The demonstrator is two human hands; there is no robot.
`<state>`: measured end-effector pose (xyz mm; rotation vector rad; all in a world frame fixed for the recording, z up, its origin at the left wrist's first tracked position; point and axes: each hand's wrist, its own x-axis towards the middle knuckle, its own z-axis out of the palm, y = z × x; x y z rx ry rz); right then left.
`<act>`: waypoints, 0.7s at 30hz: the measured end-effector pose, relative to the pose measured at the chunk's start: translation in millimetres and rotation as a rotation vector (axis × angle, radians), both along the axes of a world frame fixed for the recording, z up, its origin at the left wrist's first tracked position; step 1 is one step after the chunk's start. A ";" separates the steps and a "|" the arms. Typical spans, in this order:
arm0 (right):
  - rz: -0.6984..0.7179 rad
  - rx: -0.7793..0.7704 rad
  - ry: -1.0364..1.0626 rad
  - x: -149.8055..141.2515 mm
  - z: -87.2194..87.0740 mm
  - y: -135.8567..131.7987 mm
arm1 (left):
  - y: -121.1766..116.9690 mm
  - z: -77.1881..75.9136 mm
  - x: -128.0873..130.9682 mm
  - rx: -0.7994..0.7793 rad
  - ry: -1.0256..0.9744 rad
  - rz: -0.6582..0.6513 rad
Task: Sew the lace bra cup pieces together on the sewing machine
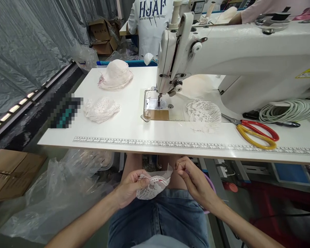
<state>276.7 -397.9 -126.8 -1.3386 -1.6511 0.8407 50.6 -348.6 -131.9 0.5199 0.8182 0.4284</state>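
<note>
Over my lap, my left hand [132, 186] pinches a small white lace piece [155, 187] between thumb and fingers. Red stitching runs along the lace, and a sheer edge sticks up at its right end. Just right of that end is my right hand [193, 181], its fingertips pressed together and apart from the lace. Whatever they pinch, if anything, is too fine to make out. On the table above lie another lace piece [204, 112], a gathered lace piece [102, 109] and a pale cup-shaped fabric piece [116, 74].
A white sewing machine [237, 51] stands on the white table [124, 129]. Scissors [258, 132] with red and yellow handles lie beside a coiled pale cord [289, 110]. Clear plastic bags [59, 196] and a cardboard box [14, 174] sit at left. A person [151, 27] is beyond the table.
</note>
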 end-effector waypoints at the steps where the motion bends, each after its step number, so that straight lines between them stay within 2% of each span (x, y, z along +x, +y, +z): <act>1: -0.004 -0.019 0.033 0.9 0.0 -0.8 | -0.1 -0.6 0.1 -0.001 -0.001 -0.004; 8: 0.092 -0.173 0.395 -2.9 11.2 -6.1 | 0.6 -0.7 3.5 0.009 0.012 -0.030; 11: 0.163 -0.207 0.446 -3.3 17.9 -4.6 | 0.6 3.5 5.5 0.044 0.043 -0.069; 13: 0.201 -0.175 0.306 -2.9 21.5 -2.9 | 0.3 6.6 6.1 0.077 0.073 -0.100; 17: 0.296 0.050 -0.247 -1.2 18.3 -4.2 | 1.7 13.2 2.9 0.170 0.122 -0.165; 19: 0.329 0.129 -0.467 5.7 7.2 -10.5 | 4.2 16.6 -1.2 0.223 0.141 -0.164; 21: 0.305 0.109 -0.612 22.0 -11.2 -21.4 | 7.2 19.3 -5.6 0.262 0.162 -0.134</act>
